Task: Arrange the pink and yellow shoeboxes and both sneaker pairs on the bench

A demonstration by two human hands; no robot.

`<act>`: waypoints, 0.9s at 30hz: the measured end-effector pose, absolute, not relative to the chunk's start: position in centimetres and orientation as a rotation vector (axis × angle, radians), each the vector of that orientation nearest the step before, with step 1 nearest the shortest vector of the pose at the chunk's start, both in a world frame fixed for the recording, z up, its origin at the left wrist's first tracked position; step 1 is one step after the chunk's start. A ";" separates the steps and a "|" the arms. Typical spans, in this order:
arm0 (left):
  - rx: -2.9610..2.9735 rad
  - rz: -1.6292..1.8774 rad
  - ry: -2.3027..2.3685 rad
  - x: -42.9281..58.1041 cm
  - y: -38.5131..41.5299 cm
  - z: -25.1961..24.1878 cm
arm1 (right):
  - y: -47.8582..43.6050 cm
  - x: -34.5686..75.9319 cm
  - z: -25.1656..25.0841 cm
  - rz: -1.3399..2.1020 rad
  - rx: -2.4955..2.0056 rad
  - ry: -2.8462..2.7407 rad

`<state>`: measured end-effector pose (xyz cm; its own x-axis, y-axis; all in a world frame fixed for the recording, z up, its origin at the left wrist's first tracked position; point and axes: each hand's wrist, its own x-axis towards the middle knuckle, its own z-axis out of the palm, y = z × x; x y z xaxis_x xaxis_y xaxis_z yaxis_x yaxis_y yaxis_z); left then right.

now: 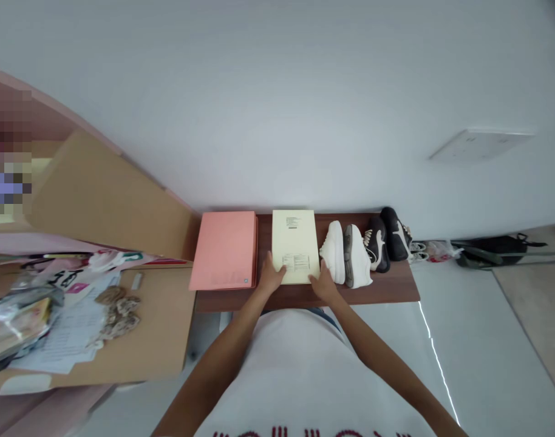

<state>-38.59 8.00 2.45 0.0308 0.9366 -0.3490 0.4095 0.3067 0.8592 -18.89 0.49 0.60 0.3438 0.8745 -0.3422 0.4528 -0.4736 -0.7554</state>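
Left grip point(271, 279), right grip point(323, 283) at near corners of yellow folder point(296, 240), shoe point(334, 252) beside

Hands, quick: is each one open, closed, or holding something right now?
Left hand: on the cream folder's near left corner; grip cannot be told.
Right hand: on its near right corner; grip cannot be told.

On brown bench point(391, 290): pink folder point(223, 250), white sneakers point(345, 255), black sneakers point(387, 240); cluttered desk point(163, 328) to left.
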 end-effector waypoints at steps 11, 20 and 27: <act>1.228 0.705 1.803 -57.1 4.8 7.1 | 0.8 -31.5 4.9 0.920 -1.850 -1.378; 1.145 0.532 1.882 -65.4 10.3 3.2 | 4.5 -39.7 3.3 1.290 -1.943 -0.891; 0.967 0.599 1.675 -64.8 12.5 1.3 | 8.1 -40.5 2.6 1.401 -2.011 -0.653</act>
<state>-64.83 12.54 1.31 -0.1106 0.8344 -0.5399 0.3026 0.5457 0.7814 -40.54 8.06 2.62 0.3231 0.6861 -0.6518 0.0574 -0.7017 -0.7102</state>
